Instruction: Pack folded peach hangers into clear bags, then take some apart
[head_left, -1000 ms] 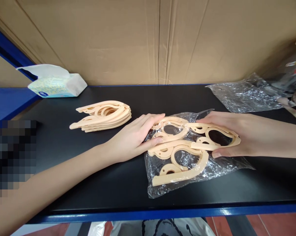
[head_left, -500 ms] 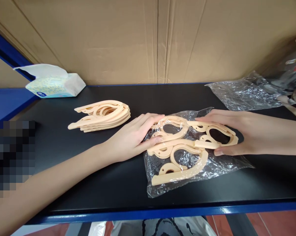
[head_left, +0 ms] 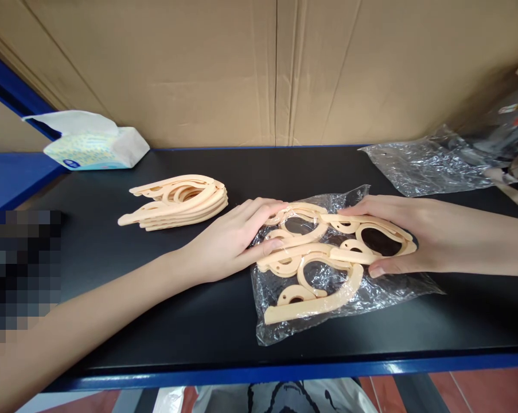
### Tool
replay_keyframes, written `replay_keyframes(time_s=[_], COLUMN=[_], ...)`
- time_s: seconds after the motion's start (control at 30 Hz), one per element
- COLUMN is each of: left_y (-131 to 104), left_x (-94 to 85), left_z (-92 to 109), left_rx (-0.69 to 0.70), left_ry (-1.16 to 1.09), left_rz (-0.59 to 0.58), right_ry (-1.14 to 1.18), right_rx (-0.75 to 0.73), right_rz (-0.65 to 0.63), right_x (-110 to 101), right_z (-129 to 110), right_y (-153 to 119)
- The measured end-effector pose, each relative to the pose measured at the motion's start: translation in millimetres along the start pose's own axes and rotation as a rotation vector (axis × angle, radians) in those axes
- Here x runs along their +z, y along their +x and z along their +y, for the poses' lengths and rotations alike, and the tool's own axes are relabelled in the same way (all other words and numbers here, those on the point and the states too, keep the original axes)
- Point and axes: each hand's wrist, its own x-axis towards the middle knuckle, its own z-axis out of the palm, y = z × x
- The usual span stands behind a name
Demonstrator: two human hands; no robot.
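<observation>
A clear plastic bag (head_left: 383, 295) lies flat on the black tabletop with several peach-coloured folding hangers (head_left: 310, 308) spread in it, folded up. My left hand (head_left: 226, 244) is closed over the bag's left side, thumb and fingers around the hanger ends there. On the right, my right hand (head_left: 431, 235) grips one folded hanger (head_left: 353, 254) between thumb and fingers. That hanger's left end overlaps the others; whether it is under the film there I cannot tell. Left of my left hand sits a neat stack of folded hangers (head_left: 185, 215).
A tissue pack (head_left: 97, 150) stands at the back left. Another clear plastic bag (head_left: 426, 163) lies crumpled at the back right. Cardboard (head_left: 198, 74) walls off the back, and a blue edge (head_left: 241, 376) runs along the front of the tabletop (head_left: 164, 327).
My right hand and its hanger have shifted slightly left, overlapping the other hangers a little more. The left hand and the stack are practically where they were.
</observation>
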Motion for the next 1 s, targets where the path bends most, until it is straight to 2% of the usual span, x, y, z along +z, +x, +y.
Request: replay_keyframes(time_s=[0.13, 0.3, 0.53, 0.7, 1.0], left_y=[0, -1, 0, -1, -1], left_x=[0.4, 0.8, 0.0, 1.2, 1.6], left_z=[-1, -1, -1, -2, -3], left_rx=[0.015, 0.029, 0.04, 0.064, 0.072], left_ry=[0.0, 0.009, 0.018, 0.026, 0.053], left_rz=[0.001, 0.004, -0.002, 0.003, 0.001], right_ry=[-0.031, -0.038, -0.027, -0.007, -0.031], right_rx=[-0.024, -0.083, -0.094, -0.059, -0.088], right_rz=[-0.031, -0.006, -0.028, 0.006, 0.028], right_x=[0, 6, 5, 8, 10], right_z=[2, 9, 10, 6, 7], right_y=[-2, 2, 1, 1, 3])
